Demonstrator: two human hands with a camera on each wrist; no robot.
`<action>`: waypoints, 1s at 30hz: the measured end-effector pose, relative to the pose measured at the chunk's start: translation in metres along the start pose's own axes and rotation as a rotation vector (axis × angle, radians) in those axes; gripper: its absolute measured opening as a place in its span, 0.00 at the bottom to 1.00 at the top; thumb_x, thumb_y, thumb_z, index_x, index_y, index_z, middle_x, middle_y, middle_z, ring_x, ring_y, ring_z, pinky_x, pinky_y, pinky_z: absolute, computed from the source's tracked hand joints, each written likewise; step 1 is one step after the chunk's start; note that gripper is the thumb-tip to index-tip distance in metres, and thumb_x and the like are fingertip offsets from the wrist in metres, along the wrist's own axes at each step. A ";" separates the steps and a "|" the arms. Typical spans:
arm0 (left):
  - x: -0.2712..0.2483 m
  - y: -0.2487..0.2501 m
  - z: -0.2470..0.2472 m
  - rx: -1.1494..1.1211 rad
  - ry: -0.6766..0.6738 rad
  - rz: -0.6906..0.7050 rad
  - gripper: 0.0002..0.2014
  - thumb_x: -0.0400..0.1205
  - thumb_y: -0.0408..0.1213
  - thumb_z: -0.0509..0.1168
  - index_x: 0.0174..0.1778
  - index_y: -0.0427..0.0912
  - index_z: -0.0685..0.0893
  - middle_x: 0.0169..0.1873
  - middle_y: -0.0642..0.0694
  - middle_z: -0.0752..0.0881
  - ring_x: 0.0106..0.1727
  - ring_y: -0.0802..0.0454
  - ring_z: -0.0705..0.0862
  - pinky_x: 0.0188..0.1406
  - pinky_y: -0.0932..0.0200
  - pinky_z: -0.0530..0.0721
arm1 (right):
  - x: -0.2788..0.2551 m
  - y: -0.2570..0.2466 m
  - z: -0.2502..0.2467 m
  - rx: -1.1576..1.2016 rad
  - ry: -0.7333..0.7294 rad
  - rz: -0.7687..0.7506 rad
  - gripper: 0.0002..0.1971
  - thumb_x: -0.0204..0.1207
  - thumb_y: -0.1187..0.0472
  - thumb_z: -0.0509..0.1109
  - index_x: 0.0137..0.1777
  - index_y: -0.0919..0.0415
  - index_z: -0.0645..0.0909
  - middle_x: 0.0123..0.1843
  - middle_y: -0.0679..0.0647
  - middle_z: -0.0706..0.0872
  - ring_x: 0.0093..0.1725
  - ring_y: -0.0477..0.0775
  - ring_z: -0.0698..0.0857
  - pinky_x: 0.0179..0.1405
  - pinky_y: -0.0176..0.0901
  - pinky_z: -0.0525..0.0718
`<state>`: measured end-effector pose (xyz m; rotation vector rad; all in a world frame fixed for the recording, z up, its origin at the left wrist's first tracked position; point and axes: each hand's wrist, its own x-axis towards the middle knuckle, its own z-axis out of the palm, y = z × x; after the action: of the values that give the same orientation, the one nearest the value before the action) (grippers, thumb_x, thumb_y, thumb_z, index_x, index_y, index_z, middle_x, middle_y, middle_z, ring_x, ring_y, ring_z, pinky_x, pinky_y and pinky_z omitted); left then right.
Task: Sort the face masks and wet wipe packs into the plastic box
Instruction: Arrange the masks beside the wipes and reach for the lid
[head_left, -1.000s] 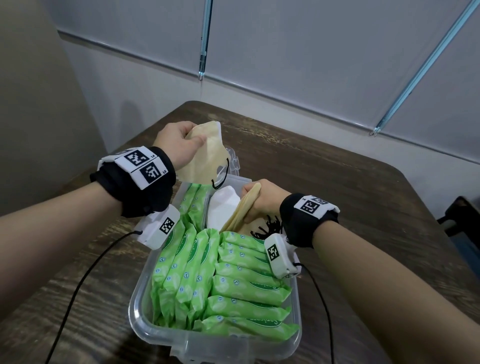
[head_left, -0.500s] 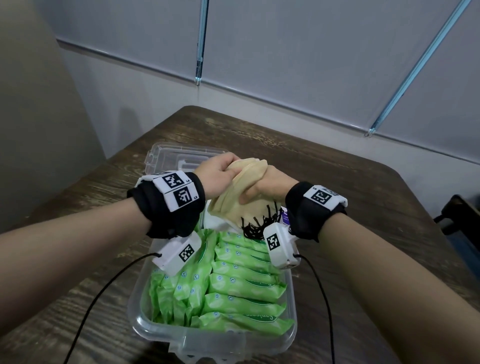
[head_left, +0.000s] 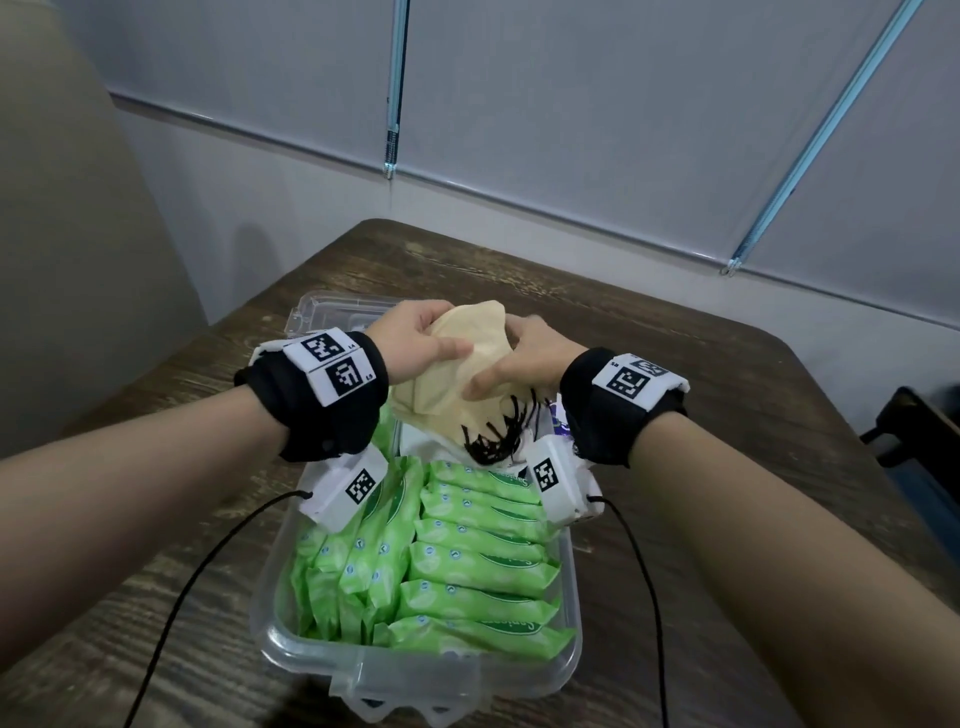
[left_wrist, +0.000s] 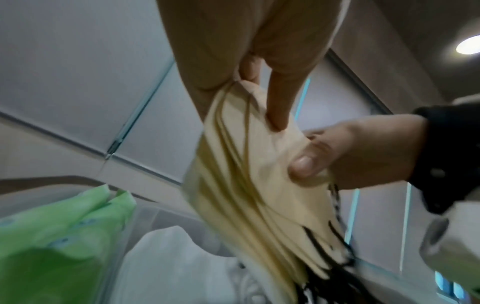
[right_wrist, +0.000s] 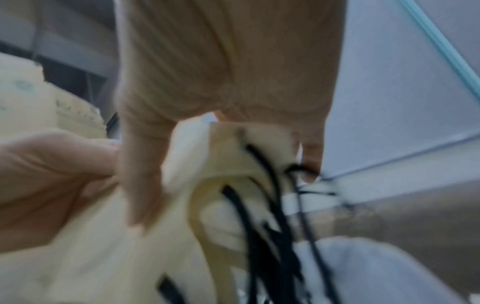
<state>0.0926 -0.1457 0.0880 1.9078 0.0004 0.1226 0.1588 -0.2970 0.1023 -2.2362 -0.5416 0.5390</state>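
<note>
1. Both hands have come together: left hand (head_left: 415, 340) and right hand (head_left: 524, 358) now pinch one stack of masks (head_left: 457, 379) above the box's (head_left: 415, 675) far end, ready to drop in.
2. Wipes (head_left: 467, 566) fill the near part; white masks (head_left: 421, 441) lie beneath; the lid (head_left: 322, 312) sits behind the box.

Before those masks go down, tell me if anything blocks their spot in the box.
Nothing visible does. Both hands hold the beige masks above the box's far end, where white masks already lie.
</note>
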 end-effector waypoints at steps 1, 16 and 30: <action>0.001 0.000 -0.002 -0.117 -0.007 -0.036 0.08 0.79 0.28 0.67 0.48 0.45 0.82 0.41 0.46 0.85 0.43 0.48 0.83 0.49 0.51 0.84 | -0.002 -0.001 -0.003 -0.023 -0.017 -0.004 0.32 0.52 0.59 0.85 0.60 0.56 0.81 0.56 0.55 0.87 0.51 0.55 0.89 0.51 0.48 0.89; 0.023 -0.022 0.006 0.434 -0.049 -0.270 0.28 0.78 0.29 0.67 0.74 0.42 0.66 0.62 0.38 0.81 0.58 0.40 0.83 0.55 0.50 0.83 | 0.002 0.028 0.006 -0.090 0.012 0.251 0.30 0.67 0.60 0.79 0.69 0.66 0.75 0.63 0.61 0.84 0.59 0.60 0.85 0.60 0.52 0.84; 0.036 -0.037 0.018 1.000 -0.289 -0.347 0.34 0.76 0.37 0.69 0.77 0.46 0.63 0.64 0.41 0.80 0.64 0.43 0.79 0.58 0.53 0.78 | 0.000 0.035 0.014 -0.525 -0.170 0.136 0.27 0.77 0.56 0.71 0.75 0.56 0.71 0.73 0.54 0.75 0.70 0.55 0.76 0.68 0.43 0.74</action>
<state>0.1322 -0.1480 0.0503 2.8653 0.2348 -0.4761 0.1589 -0.3107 0.0675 -2.7562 -0.6813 0.7266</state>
